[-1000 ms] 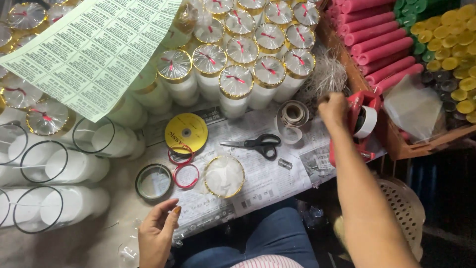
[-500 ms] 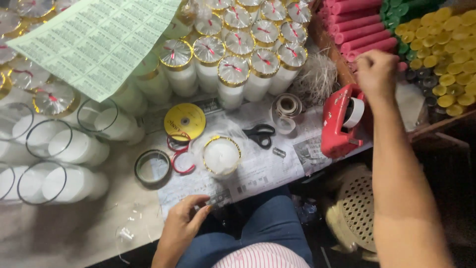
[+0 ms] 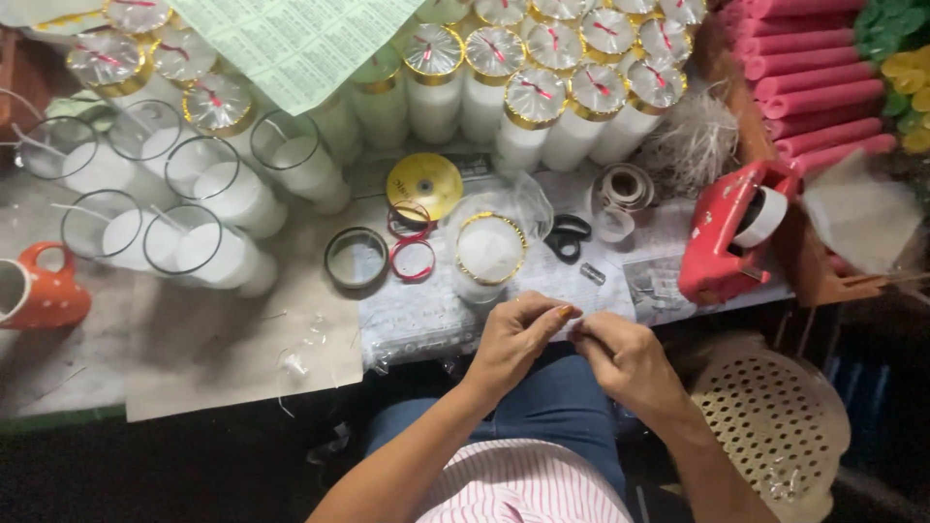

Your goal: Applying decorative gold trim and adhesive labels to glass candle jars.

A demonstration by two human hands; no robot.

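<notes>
At the counter edge, left hand and right hand are pinching something tiny fingertip-to-fingertip, seemingly thin, light and limp, beside a gold-rimmed candle glass.

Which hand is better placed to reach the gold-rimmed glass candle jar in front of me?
The left hand, probably. Both hands meet fingertip to fingertip at the table's near edge, but the left lies almost directly below the gold-rimmed glass candle jar, while the right hand sits further to the side.

Worktable, candle jars, scissors, red tape dispenser, orange mug
</notes>
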